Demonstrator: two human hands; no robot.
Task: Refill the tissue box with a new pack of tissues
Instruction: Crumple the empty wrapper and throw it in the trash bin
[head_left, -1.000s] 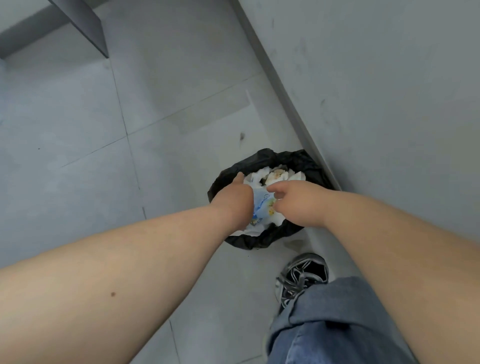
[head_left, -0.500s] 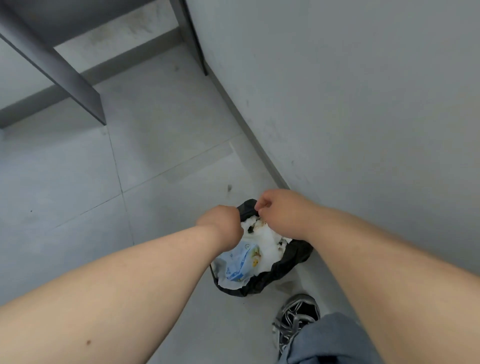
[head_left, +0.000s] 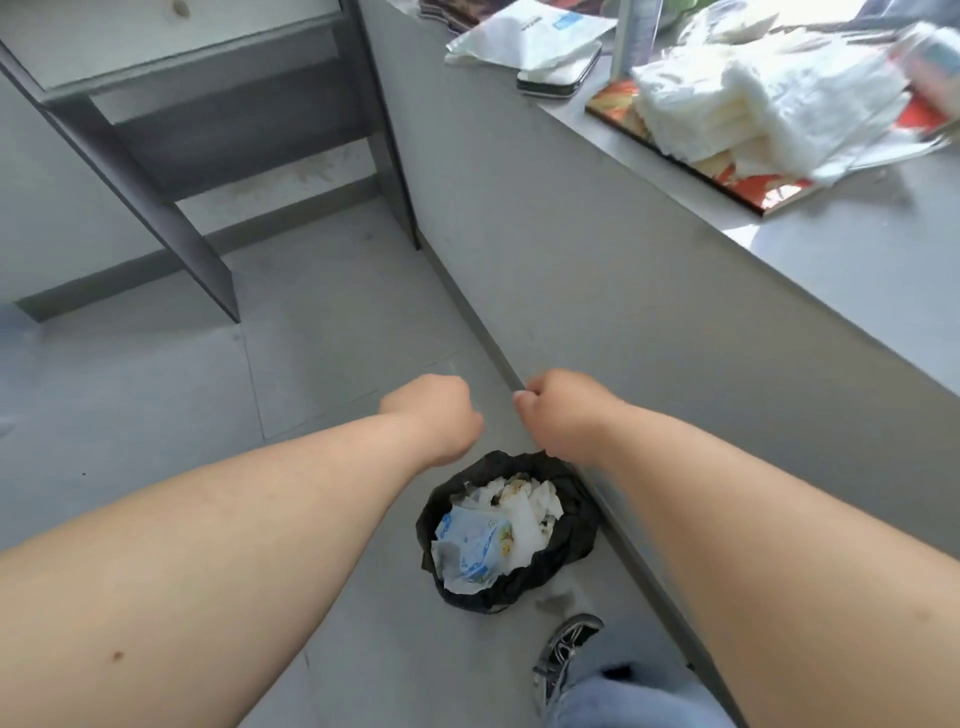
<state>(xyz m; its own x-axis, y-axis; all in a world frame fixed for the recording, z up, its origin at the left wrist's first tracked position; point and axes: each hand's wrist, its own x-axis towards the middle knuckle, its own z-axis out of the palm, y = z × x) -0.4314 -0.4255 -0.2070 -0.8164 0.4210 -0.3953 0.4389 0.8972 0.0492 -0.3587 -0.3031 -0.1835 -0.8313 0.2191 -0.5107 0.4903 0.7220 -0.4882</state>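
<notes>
Tissues (head_left: 769, 98) lie in a loose white stack on the counter (head_left: 857, 270), far up and to the right of the bin (head_left: 576, 540). They rest on a colourful flat thing (head_left: 748, 187) and cover much of it, so you cannot tell whether it is the box. The stack's right end is blurred. Your left hand (head_left: 436, 415) and right hand (head_left: 561, 410) hover just above the bin, apart, backs toward you. Their fingers are curled under into fists, with nothing showing in either. Inside the bin's black liner sit crumpled white paper and a blue-printed wrapper (head_left: 472, 545). Your shoe (head_left: 563, 649) stands just below the bin, and the counter's grey side panel runs close along the bin's right.
</notes>
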